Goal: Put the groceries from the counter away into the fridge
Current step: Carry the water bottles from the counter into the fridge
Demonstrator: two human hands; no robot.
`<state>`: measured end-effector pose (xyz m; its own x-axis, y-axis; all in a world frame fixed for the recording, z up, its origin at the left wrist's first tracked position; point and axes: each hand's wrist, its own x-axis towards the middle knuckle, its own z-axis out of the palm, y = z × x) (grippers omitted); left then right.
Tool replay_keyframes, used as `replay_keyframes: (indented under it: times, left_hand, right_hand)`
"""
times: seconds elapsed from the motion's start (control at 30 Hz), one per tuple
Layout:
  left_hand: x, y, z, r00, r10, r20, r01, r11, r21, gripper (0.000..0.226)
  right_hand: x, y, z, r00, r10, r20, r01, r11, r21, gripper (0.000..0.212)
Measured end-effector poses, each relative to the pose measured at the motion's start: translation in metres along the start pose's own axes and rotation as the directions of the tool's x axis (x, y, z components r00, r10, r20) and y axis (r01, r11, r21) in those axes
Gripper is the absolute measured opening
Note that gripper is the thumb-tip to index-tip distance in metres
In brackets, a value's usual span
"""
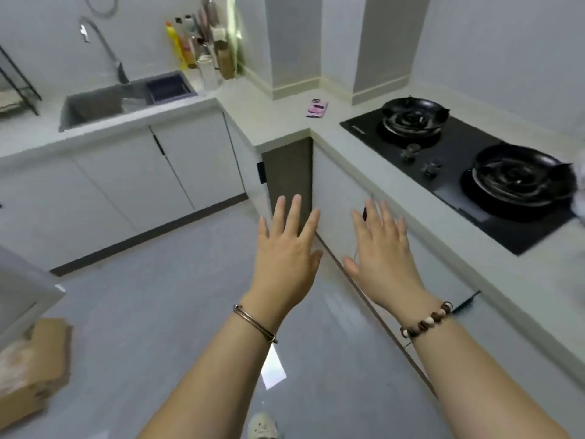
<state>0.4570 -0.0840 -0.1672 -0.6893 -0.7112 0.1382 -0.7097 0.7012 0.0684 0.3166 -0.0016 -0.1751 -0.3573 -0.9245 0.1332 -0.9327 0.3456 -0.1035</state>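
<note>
My left hand [286, 251] and my right hand [383, 248] are stretched out side by side in front of me, palms down, fingers straight and spread, holding nothing. They hover above the grey floor near the inner corner of the L-shaped white counter [285, 122]. A small pink packet [317, 108] lies on the counter in that corner. A white object [581, 188] shows blurred at the right edge beside the stove. The fridge cannot be made out for certain.
A black two-burner gas hob [459, 166] sits in the counter at right. A sink [95, 106] with a tap and several bottles [196, 49] is at back left. A cardboard box [34, 369] and a grey-white appliance corner [22, 289] stand at lower left.
</note>
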Motion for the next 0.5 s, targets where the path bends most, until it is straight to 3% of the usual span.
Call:
replay_keyframes:
  times: [0.23,0.5]
  left_hand:
    - [0.091,0.098,0.035,0.949,0.312,0.051,-0.307,0.948,-0.078,0.066]
    - [0.21,0.175,0.041,0.813,0.579,-0.065,-0.582,0.805,-0.117,0.068]
  right_hand:
    - [-0.003,0.109,-0.007,0.947,0.322,-0.02,-0.323,0.944,-0.067,0.076]
    - [0.037,0.197,-0.029,0.816,0.569,-0.103,-0.578,0.807,-0.121,0.075]
